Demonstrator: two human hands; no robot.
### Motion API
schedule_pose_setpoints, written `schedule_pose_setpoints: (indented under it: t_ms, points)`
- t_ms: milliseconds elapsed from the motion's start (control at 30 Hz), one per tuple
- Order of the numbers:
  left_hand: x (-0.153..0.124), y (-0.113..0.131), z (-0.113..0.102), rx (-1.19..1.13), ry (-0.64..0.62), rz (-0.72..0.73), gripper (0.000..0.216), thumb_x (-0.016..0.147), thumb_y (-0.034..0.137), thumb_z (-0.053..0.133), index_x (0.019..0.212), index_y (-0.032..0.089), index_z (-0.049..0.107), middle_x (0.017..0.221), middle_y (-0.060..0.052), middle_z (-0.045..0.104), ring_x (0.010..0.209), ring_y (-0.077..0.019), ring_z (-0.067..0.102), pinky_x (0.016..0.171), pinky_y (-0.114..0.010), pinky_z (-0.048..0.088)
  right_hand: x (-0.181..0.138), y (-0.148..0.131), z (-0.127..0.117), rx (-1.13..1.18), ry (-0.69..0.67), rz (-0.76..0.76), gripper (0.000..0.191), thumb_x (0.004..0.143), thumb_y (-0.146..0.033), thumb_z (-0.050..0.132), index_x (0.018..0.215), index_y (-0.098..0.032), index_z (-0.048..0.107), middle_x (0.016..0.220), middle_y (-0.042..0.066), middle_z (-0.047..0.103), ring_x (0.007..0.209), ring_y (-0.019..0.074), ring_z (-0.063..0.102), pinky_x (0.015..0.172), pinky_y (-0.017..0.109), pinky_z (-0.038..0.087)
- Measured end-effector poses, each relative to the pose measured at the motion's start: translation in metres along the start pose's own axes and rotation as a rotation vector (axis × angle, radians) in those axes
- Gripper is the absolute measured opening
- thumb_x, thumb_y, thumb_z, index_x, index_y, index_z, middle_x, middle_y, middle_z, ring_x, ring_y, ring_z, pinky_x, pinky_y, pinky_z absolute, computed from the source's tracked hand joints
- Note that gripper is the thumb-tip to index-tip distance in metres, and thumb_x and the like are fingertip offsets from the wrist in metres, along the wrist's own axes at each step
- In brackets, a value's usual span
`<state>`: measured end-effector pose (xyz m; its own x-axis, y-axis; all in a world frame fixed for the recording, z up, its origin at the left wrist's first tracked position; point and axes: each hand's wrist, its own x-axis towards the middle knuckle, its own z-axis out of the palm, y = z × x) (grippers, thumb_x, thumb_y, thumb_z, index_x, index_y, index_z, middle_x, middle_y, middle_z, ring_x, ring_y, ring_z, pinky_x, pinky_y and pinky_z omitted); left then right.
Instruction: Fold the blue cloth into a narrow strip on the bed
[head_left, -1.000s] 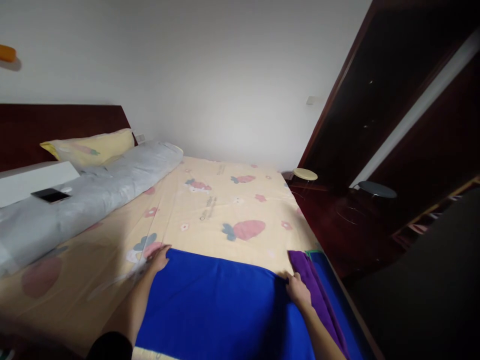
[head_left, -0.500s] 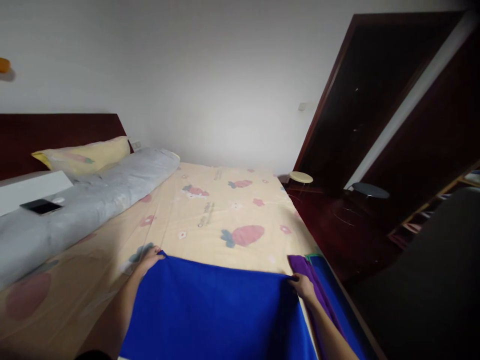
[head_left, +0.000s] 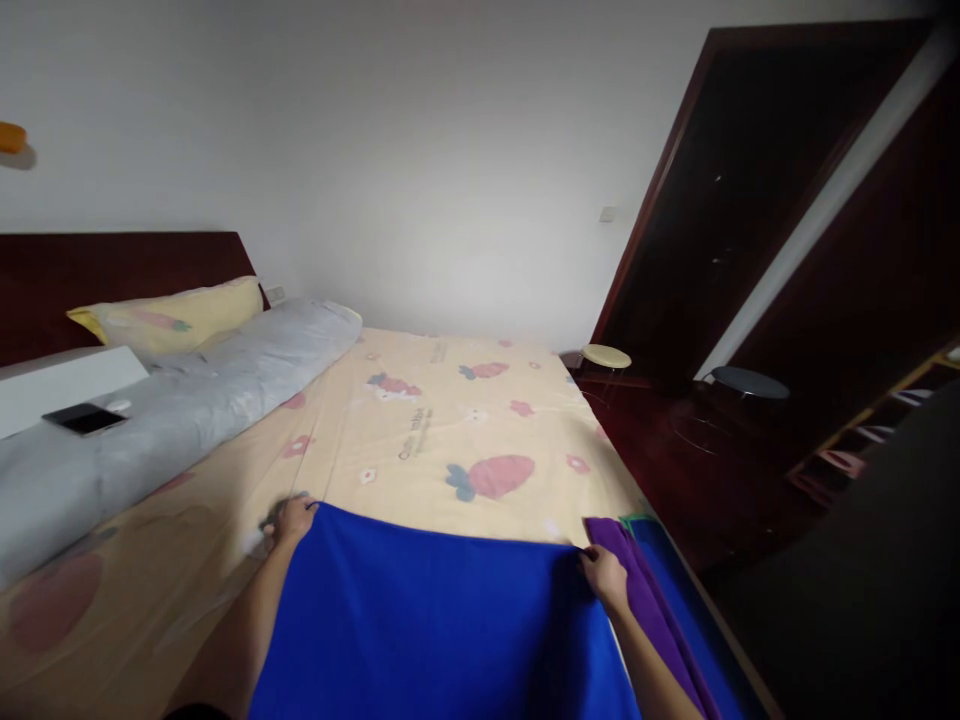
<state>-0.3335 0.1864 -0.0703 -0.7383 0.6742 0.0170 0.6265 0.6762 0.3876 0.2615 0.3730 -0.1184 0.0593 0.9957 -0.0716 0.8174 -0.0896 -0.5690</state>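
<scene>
The blue cloth is pinched at both far corners, left hand and right hand closed on it, stretched taut over the bed.

Both forearms were bare from elbow to wrist; no sleeves reached them. The left hand and right hand carried no gloves, rings, watch or bands that could be made out. A dark patch of clothing showed at the bottom edge, by the left elbow; its kind was unclear.
</scene>
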Motion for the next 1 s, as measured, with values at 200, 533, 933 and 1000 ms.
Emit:
schedule_pose_setpoints:
  t_ms: [200,533,933,1000]
  points:
    - [-0.040,0.029,0.003,0.115,0.111,0.048,0.045,0.093,0.018,0.025,0.126,0.002,0.052,0.128,-0.024,0.058,0.124,-0.0359,0.049,0.096,-0.054,0.041,-0.050,-0.022,0.044,-0.047,0.046,-0.234,0.050,0.085,-0.025,0.039,0.132,-0.012,0.052,0.147,0.017,0.045,0.128,0.0233,0.052,0.105,0.034,0.042]
    - [-0.166,0.130,0.132,0.160,-0.221,0.693,0.056,0.094,0.040,0.032,0.148,0.028,0.029,0.158,-0.001,0.028,0.145,-0.0183,0.027,0.117,-0.044,0.027,-0.123,-0.123,0.142,-0.217,-0.273,-0.610,0.062,0.094,-0.057,0.025,0.146,-0.025,0.033,0.157,0.008,0.025,0.146,0.0230,0.021,0.118,0.049,0.024]
    - [-0.089,-0.024,0.053,0.202,-0.049,0.148,0.055,0.098,0.042,0.015,0.149,0.027,0.026,0.159,-0.007,0.024,0.147,-0.0200,0.021,0.114,-0.052,0.024,-0.059,0.014,0.079,-0.434,0.040,-0.261,0.066,0.092,-0.055,0.025,0.148,-0.020,0.029,0.158,0.011,0.025,0.146,0.0253,0.022,0.117,0.049,0.023]
    - [-0.100,-0.016,0.048,0.196,0.087,0.141,0.056,0.098,0.040,0.013,0.149,0.023,0.026,0.160,-0.009,0.022,0.147,-0.0204,0.020,0.114,-0.052,0.025,-0.074,0.005,0.076,-0.377,0.087,-0.301,0.066,0.093,-0.055,0.022,0.147,-0.018,0.031,0.157,0.012,0.027,0.146,0.0261,0.022,0.117,0.050,0.023]
